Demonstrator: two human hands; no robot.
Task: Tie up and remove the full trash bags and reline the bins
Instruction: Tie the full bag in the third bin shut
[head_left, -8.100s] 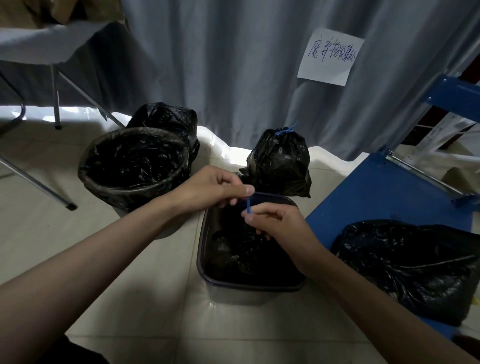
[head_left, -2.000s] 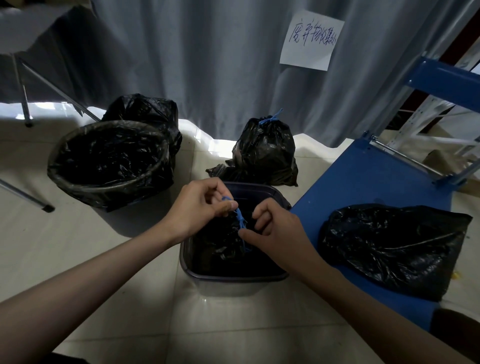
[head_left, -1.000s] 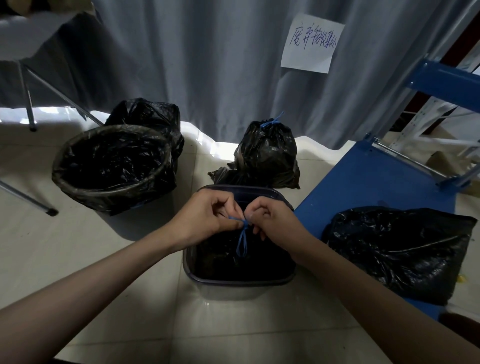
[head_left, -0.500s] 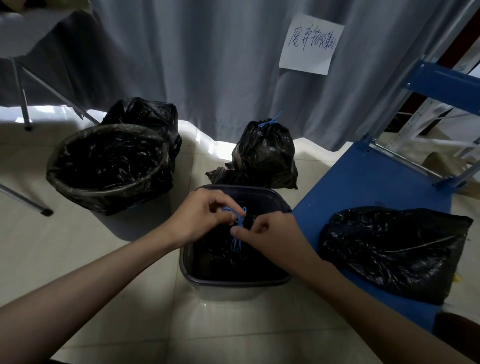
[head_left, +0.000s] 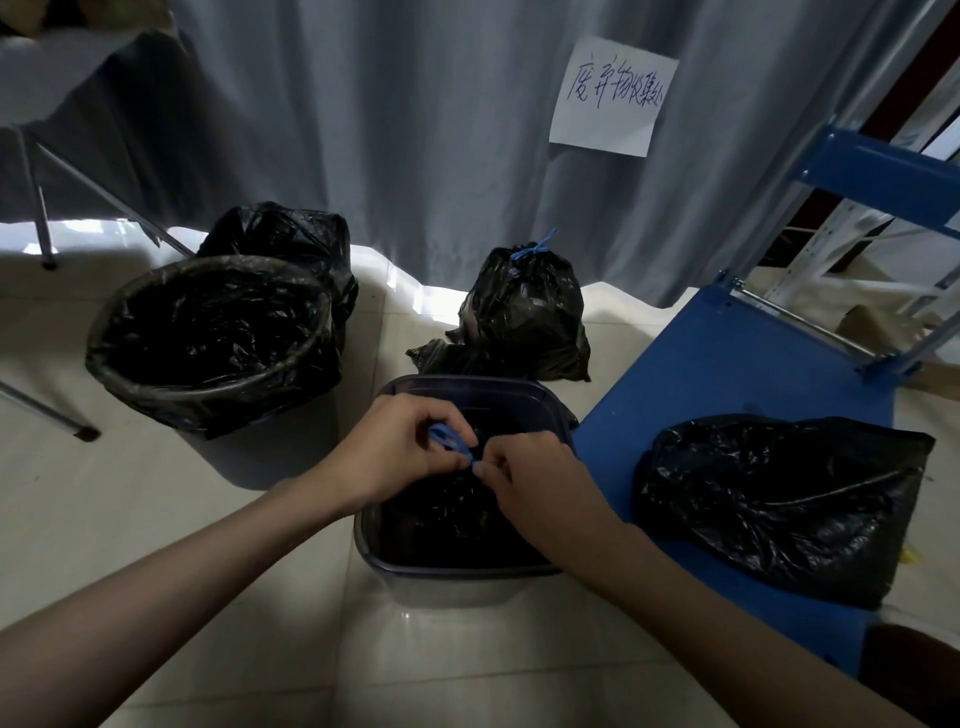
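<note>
Over the square bin (head_left: 467, 564) on the floor, the left hand (head_left: 395, 452) and right hand (head_left: 530, 473) each pinch the blue drawstring (head_left: 451, 441), apparently knotting the full bag (head_left: 457, 514) inside shut for removal.

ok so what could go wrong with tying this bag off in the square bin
Both hands, left hand and right hand, pinch the thin blue drawstring close together over the black plastic bag in the square dark bin. The string might slip from the fingertips, leaving the knot loose. Pulling hard might tear the thin plastic.
</note>
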